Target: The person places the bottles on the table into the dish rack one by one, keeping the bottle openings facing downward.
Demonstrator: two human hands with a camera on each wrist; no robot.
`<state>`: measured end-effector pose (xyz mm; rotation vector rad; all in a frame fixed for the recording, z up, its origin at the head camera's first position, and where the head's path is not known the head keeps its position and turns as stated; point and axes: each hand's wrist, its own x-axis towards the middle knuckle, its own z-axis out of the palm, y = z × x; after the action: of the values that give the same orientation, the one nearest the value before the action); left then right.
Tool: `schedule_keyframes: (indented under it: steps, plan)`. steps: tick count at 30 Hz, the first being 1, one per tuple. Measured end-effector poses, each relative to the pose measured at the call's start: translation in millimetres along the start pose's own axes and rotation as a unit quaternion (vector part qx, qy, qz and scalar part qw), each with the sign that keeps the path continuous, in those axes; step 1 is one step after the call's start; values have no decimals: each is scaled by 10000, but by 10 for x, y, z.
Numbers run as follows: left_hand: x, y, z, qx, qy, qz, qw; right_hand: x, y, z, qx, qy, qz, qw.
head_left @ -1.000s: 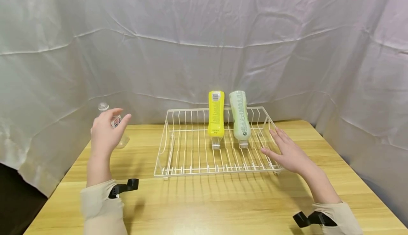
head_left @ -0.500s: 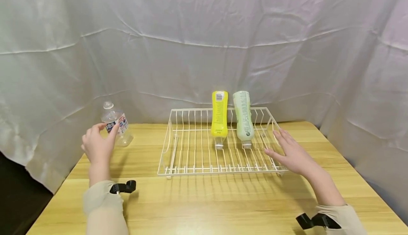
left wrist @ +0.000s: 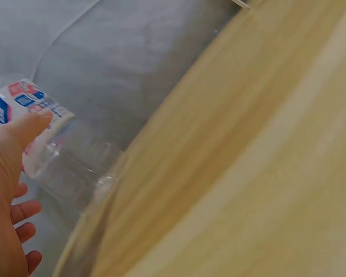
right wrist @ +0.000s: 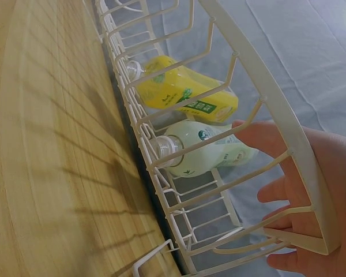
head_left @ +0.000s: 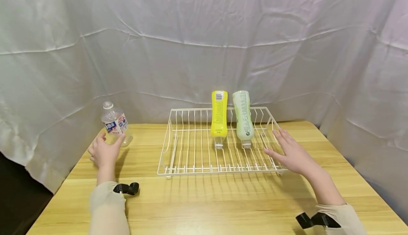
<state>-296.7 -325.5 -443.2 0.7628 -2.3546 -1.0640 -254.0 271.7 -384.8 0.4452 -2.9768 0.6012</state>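
Observation:
A clear plastic bottle [head_left: 116, 123] with a white, blue and red label stands upright at the table's left back. My left hand [head_left: 106, 153] is just in front of it, thumb and fingers apart and loosely bent. In the left wrist view the thumb [left wrist: 32, 127] overlaps the label. At the right end of a white wire dish rack [head_left: 191, 173], my right hand [head_left: 294, 155] lies along the rim with straight fingers. Two bottles lean neck-down in the rack: a yellow bottle [head_left: 219, 114] and a pale green bottle [head_left: 243, 116].
The rack stands on a wooden table [head_left: 197, 206] behind its middle, with thin wire dividers across its floor. A grey curtain [head_left: 191, 68] hangs behind the table and along both sides. Each wrist carries a black camera mount.
My left hand drew back from the clear bottle, then moved lower in front of its base. The bottle's label came into fuller view. My right hand stayed at the rack's rim.

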Motion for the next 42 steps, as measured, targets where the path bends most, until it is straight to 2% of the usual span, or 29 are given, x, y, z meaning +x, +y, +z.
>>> schedule_keyframes:
  steps: [4,8,22,32,42]
  plan:
    - [32,-43,77,281,-202,-62,9994,8,4,0,8,-25,23,10000]
    - [59,-68,137,281,-323,-120,9990,14,12,6,8,-62,38,10000]
    - [152,-94,244,93,-213,-198,9995,13,29,7,-25,-46,24,10000]
    - [132,-84,235,66,-139,-166,9997,9,35,16,-60,-47,24,10000]
    - [108,-2,116,-23,52,45,10000,6,21,8,-21,-74,46,10000]
